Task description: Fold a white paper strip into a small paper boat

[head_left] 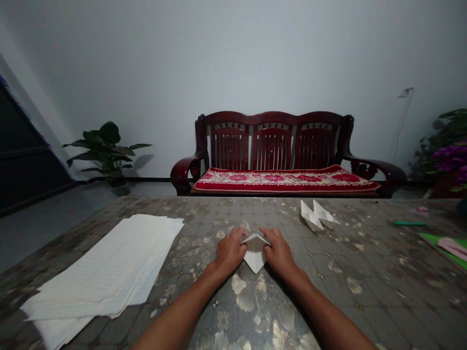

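Between my two hands, just above the patterned table, is a folded piece of white paper (255, 253) with a pointed lower corner and a raised top edge. My left hand (232, 248) pinches its left side, thumb against the paper and fingers curled behind. On the opposite side my right hand (280, 249) grips the right edge in the same way, its index finger along the upper corner. Farther back to the right stand two folded paper boats (318, 216), side by side and touching or nearly so. The fingertips behind the paper are partly hidden.
A stack of lined paper sheets (109, 265) lies on the table's left. At the right are a green pen (409, 223) and a green sheet (432, 240) with something pink on it. Beyond the table (350, 311) stands a dark red wooden bench (273, 146); a potted plant (109, 153) is behind left.
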Tool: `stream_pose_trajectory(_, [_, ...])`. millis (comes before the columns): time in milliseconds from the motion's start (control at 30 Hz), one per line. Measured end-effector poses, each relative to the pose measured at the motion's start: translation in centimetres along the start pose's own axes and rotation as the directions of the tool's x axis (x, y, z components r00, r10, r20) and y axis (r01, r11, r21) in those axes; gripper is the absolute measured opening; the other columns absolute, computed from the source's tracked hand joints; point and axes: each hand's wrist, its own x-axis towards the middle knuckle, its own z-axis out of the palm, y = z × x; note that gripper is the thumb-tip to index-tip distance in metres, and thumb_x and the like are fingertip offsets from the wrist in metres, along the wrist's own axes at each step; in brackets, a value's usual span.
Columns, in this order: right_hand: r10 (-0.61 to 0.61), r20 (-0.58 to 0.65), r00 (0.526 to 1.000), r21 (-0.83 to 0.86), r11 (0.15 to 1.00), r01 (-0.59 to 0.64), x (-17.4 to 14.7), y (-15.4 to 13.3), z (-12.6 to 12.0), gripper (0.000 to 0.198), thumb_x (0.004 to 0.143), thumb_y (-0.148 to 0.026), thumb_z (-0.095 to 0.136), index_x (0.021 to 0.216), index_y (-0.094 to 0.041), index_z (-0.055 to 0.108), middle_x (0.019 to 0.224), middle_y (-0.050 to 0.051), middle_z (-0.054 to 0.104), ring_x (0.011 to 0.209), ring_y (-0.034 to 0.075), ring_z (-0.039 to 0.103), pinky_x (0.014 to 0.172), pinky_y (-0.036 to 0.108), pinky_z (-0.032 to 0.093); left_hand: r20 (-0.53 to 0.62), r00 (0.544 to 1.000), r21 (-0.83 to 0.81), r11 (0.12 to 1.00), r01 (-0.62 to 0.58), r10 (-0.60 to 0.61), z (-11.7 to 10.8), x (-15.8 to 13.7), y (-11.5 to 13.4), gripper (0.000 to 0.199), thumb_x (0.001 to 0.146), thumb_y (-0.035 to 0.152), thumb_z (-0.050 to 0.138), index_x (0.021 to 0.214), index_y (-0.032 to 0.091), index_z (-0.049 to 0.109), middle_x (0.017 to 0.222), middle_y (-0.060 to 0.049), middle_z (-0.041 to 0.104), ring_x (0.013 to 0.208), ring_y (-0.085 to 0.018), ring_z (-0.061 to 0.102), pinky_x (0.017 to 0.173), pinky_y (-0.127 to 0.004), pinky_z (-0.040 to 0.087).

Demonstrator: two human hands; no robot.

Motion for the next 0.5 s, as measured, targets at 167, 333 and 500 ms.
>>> stream_pose_trajectory(167, [-0.043,0.096,0.994,-0.142,0.988,0.056,-0.4,-0.2,-0.8,0.062,0.075,-0.007,0.045,0.132,-0.025,0.061,0.114,0.006,0.064,0.102,0.02,0.061,0.087,0.025,0.048,0.034,0.999,0.05,0.998,-0.041,0.04,-0.7,-0.5,0.0,0.025,0.081,0.009,0.051,0.097,0.024,0.062,0.095,-0.001,0.068,0.087,-0.018,0.063,0.073,-0.026,0.042])
stream_pose_trajectory(333, [-0.136,0.215,0.967,-0.285,0.939,0.195,-0.7,-0.5,-1.9,0.058,0.08,-0.012,0.049,0.135,-0.028,0.058,0.112,0.006,0.062,0.097,0.02,0.061,0.081,0.024,0.046,-0.007,0.988,0.089,0.985,-0.15,0.152,-0.6,-1.0,-0.7,0.03,0.08,0.002,0.05,0.097,0.023,0.064,0.099,-0.003,0.066,0.098,-0.02,0.06,0.083,-0.028,0.044])
stream_pose_trajectory(500, [-0.242,0.255,0.936,-0.318,0.893,0.317,-0.7,-0.7,-2.6,0.052,0.086,-0.013,0.049,0.135,-0.028,0.058,0.118,0.008,0.062,0.105,0.022,0.056,0.092,0.031,0.043,-0.004,0.933,0.07,0.93,-0.36,0.361,-0.1,-1.1,-1.9,0.031,0.085,0.004,0.052,0.106,0.022,0.064,0.104,-0.004,0.066,0.102,-0.02,0.058,0.088,-0.029,0.044])
